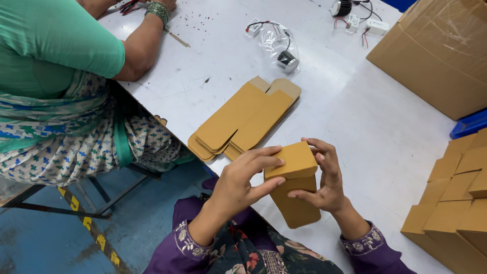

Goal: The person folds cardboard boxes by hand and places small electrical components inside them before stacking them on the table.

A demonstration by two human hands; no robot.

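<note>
Brown cardboard forms the small folded box (296, 183) that is held above the near edge of the white worktop (385, 137), tilted with its closed top flap turned up. The box is gripped by both hands: the left hand (242, 180) is curled around its left side, with the fingers pressed onto the top flap and the thumb laid against the front face, while the right hand (324, 177) is closed around the right side, its fingertips bent over the top edge. Just beyond the box, a stack of flat unfolded cartons (242, 119) is laid on the worktop. Farther back, a clear plastic bag with a small wired part (280, 45) is seen, and more wired parts (355, 18) lie near the far edge. A large cardboard carton (436, 50) is set at the far right, and 1 group of finished small boxes (456, 203) is piled at the right edge. A co-worker's arm with a green bangle (147, 35) is rested on the worktop at the upper left.
</note>
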